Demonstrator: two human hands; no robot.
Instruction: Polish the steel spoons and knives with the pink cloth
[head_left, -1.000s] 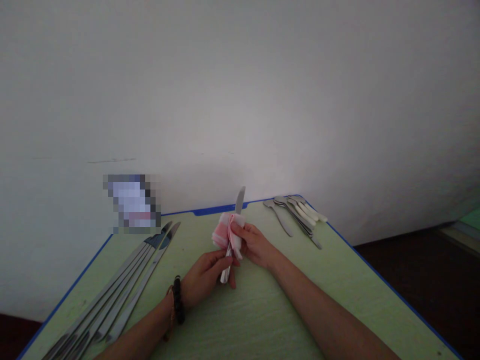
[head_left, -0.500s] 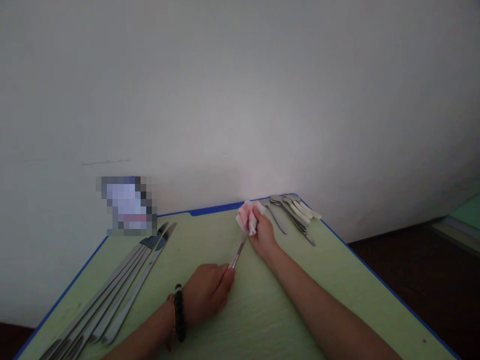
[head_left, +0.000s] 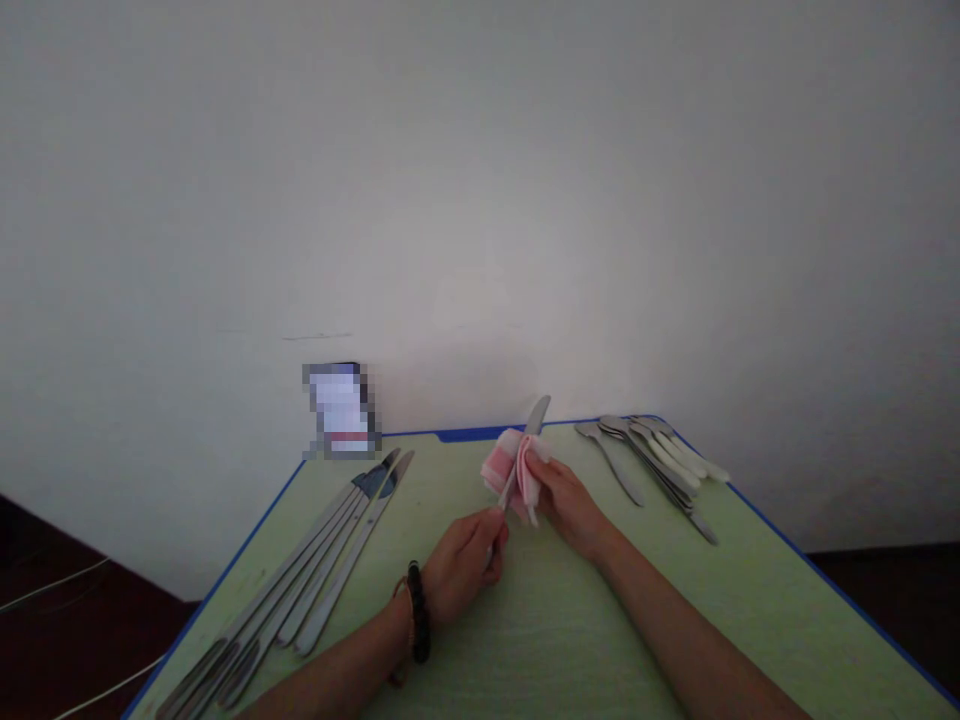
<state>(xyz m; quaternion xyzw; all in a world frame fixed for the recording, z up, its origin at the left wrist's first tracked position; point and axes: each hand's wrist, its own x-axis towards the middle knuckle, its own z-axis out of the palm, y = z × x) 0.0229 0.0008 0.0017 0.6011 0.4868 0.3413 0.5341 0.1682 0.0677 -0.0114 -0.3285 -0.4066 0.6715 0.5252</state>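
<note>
My left hand is closed round the handle of a table knife, its blade slanting up and away toward the wall. A pink and white cloth is folded about the middle of the knife, and the blade's tip sticks out above it. With its fingers closed, my right hand grips this cloth from the right side. Both hands are above the middle of the green table.
Long metal knives and spoons lie in a slanting row at the left. Several spoons, some with white handles, lie at the back right. A blurred phone leans on the wall at the back left.
The cloth has moved down the knife toward my left hand, so the blade's tip now shows above it. My hands are closer together. The camera view has shifted left.
</note>
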